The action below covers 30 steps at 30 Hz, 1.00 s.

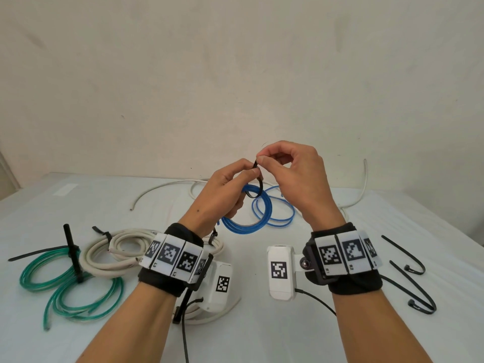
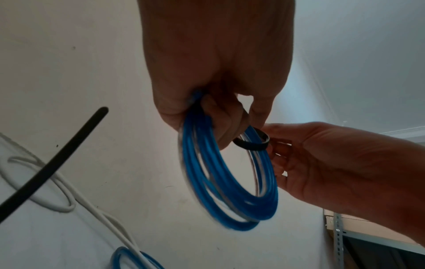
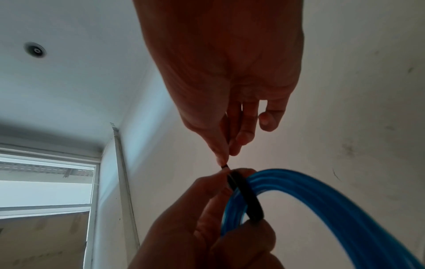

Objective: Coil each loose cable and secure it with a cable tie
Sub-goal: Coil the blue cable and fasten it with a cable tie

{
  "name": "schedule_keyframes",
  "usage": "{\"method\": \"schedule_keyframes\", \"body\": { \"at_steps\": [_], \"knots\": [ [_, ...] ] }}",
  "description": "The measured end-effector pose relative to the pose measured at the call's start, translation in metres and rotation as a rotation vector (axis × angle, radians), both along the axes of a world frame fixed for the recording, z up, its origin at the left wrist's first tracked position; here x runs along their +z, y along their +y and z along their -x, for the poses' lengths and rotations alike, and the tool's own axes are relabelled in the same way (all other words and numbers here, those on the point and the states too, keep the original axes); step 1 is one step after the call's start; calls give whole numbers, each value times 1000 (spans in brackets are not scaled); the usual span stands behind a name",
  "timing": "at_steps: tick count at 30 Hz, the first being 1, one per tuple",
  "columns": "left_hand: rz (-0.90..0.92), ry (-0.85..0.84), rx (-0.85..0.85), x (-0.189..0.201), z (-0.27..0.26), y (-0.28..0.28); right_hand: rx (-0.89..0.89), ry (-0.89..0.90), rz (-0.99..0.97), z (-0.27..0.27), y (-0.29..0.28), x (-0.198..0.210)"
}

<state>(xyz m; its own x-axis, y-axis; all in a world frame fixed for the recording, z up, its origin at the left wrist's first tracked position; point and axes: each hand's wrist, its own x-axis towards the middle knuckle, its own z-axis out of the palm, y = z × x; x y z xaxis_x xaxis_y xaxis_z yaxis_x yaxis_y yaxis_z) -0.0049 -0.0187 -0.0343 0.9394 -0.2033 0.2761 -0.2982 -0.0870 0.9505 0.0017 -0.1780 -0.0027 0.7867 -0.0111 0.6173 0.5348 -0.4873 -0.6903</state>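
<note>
My left hand [image 1: 245,176] holds a coil of blue cable [image 1: 243,224] up above the table, fingers curled round its top. A black cable tie [image 1: 259,186] is looped loosely around the coil's strands beside those fingers. My right hand [image 1: 258,159] pinches the tie's free end between thumb and forefinger, just above the left fingertips. In the left wrist view the blue coil [image 2: 230,191] hangs from my left hand [image 2: 220,125] with the tie [image 2: 253,145] across it. The right wrist view shows my right hand [image 3: 226,158] pinching the tie [image 3: 248,200] over the coil [image 3: 345,209].
A green coil [image 1: 65,284] and a white coil [image 1: 112,250], each with a black tie, lie at the left. More blue loops [image 1: 280,218] and a loose white cable [image 1: 162,189] lie behind. Spare black ties [image 1: 408,260] lie at the right on the white table [image 1: 262,323].
</note>
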Motion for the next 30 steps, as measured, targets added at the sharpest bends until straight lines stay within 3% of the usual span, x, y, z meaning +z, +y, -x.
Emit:
{"method": "schedule_keyframes", "body": {
  "at_steps": [7,13,19,25,30],
  "knots": [
    [46,63,-9,4,4,-3,31,10,-78,4,8,3],
    [126,97,19,3,0,2,102,103,54,5,5,0],
    [53,153,5,-10,0,-9,131,32,-103,8,-4,14],
    [114,132,22,-3,1,-13,123,224,126,8,-14,7],
    [122,106,16,-1,3,-10,77,135,145,5,-7,5]
  ]
}}
